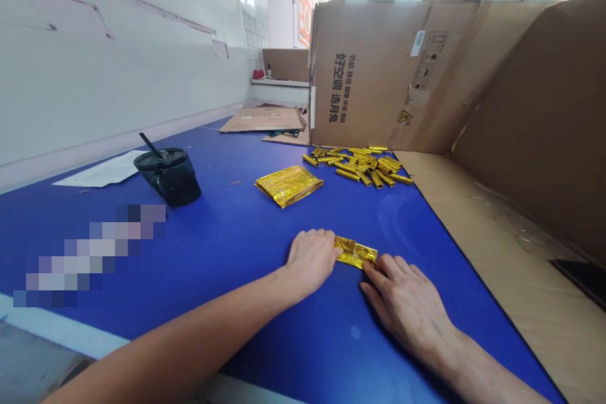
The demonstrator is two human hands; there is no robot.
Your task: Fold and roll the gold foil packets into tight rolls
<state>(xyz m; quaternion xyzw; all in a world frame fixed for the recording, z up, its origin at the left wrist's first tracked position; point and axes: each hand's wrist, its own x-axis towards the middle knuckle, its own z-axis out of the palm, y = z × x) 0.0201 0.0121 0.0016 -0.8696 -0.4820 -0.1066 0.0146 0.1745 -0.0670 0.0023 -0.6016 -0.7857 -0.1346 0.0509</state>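
The open left hand [310, 260] and open right hand [402, 303] are pressing a gold foil strip [355, 252] against the blue desk [303, 353], while a foil stack [288, 185], gold foil rolls [360, 165] and a dark lidded cup [168, 177] are lying or standing beyond.

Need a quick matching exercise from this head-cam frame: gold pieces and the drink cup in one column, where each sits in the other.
Things:
1. Small gold foil strip
2. Flat gold foil stack
3. Gold foil rolls
4. Dark tumbler with straw

Places:
A. Loose pile at the foot of the printed cardboard carton
B. Beside the white paper on the blue table
C. Between the left hand and right hand, touching both
D. Mid-table, between the tumbler and the rolls

Pairs: 1-C, 2-D, 3-A, 4-B
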